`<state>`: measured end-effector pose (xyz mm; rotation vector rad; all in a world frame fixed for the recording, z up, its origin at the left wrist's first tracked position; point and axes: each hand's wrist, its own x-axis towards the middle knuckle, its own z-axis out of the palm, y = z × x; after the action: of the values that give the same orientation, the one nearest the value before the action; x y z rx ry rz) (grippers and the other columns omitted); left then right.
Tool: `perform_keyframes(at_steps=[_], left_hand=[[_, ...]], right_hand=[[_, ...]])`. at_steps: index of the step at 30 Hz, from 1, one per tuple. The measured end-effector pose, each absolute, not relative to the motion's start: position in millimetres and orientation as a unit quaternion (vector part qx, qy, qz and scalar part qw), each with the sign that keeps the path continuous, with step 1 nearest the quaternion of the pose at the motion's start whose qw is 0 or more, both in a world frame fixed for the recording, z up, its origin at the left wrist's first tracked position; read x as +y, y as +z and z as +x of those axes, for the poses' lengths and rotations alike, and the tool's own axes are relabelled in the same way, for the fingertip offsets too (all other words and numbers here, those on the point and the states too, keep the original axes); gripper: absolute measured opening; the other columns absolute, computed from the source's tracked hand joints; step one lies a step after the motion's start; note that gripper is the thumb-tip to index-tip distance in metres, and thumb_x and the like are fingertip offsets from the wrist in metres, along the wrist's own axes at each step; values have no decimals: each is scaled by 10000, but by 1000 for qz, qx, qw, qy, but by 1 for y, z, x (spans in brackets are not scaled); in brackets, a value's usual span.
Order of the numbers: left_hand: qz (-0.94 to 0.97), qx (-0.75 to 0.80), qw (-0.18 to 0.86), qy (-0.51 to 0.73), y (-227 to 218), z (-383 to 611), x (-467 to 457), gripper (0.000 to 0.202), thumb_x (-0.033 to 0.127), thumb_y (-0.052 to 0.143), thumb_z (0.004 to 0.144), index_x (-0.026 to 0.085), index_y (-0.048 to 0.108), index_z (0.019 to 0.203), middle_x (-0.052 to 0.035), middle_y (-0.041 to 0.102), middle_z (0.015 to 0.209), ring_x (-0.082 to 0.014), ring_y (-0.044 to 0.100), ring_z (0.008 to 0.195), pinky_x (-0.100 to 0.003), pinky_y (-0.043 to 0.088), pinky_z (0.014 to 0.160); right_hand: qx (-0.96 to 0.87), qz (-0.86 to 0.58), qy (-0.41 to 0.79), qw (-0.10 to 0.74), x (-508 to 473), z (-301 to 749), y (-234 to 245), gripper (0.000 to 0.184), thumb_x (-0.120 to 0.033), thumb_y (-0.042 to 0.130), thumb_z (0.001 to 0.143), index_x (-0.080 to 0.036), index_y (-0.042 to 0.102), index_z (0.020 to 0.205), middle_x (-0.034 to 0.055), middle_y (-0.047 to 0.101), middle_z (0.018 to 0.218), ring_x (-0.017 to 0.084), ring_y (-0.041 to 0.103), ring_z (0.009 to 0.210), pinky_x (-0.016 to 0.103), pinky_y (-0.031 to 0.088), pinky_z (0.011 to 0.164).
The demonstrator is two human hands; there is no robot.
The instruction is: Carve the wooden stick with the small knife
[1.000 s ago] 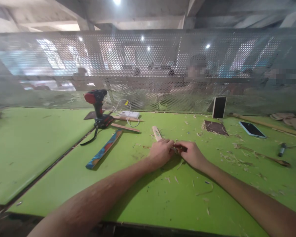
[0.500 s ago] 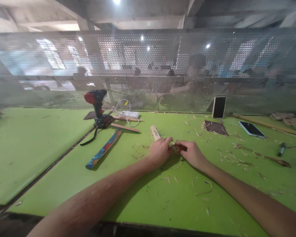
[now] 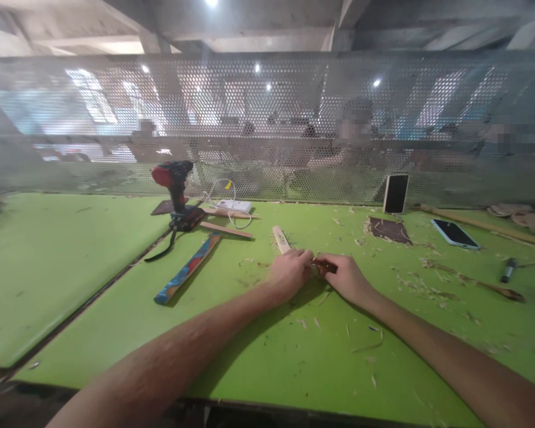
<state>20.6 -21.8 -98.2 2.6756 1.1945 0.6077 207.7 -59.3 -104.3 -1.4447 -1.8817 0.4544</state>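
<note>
Both my hands meet at the middle of the green table (image 3: 267,356). My left hand (image 3: 289,273) is closed round a pale wooden stick (image 3: 280,238), whose printed far end sticks out past my knuckles. My right hand (image 3: 346,277) is closed on a small dark brown piece (image 3: 328,267) pressed against the stick where the two hands touch. Wood shavings (image 3: 423,285) lie scattered around and to the right of my hands.
A red and black drill (image 3: 175,190) stands at the back left beside a painted wooden strip (image 3: 188,268), a white power bank (image 3: 234,206) and thin sticks. Sandpaper (image 3: 389,230), two phones (image 3: 455,233) and a marker (image 3: 508,270) lie right. A perforated metal screen (image 3: 267,119) closes the far edge.
The stick's far end has shifted slightly left and away under my left hand. Both hands stay together in the same spot.
</note>
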Motion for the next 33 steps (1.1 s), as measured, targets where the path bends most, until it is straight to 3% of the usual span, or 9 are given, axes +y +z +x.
perform_keyframes(at_steps=[33], left_hand=[[888,415,81,181,-93,22,-26,165,140,466,1008,160,616,1076,-82,729,1038,-204,655,905,-288,492,740]], right_hand=[[-733,-555,178,351,-62,206,-100,361,-19,591,816,-189,818,1039,88,811,1007,234,753,844,392,616,800]])
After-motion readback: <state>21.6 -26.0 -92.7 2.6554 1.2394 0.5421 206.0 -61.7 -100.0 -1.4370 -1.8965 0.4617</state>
